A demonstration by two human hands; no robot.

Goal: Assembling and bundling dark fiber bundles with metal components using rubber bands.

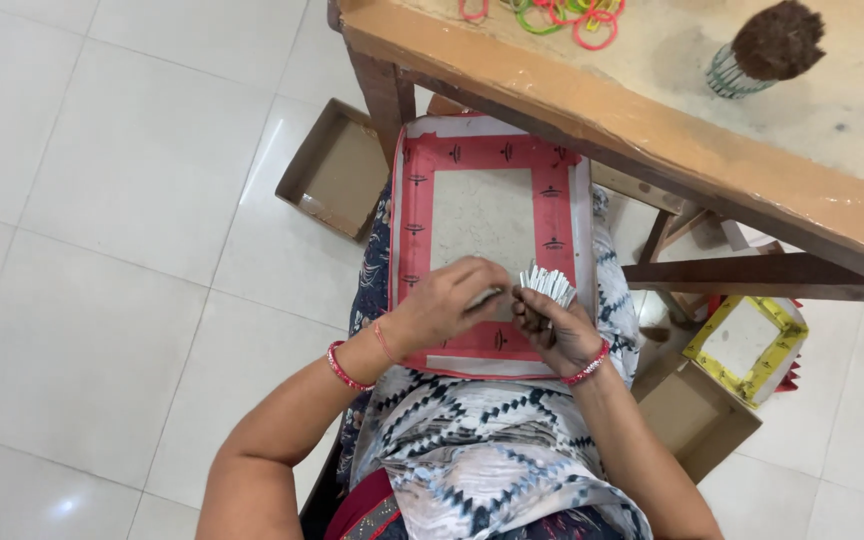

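Note:
A flat tray with a red patterned border (552, 190) lies on my lap. Over its near edge, my right hand (557, 330) grips a bundle of thin pale sticks (548, 284) that fan upward. My left hand (452, 298) is just left of it, fingers pinched on a single small stick (485, 296) beside the bundle. Both wrists wear red bangles. My patterned clothing (482, 440) fills the bottom of the view.
A wooden table (652, 130) crosses the top right, carrying coloured rubber bands (562, 15) and a dark-tipped bundle in a holder (762, 50). An open cardboard box (337, 170) sits on the tiled floor at left; another box (697, 410) and a yellow-bordered tray (752, 345) at right.

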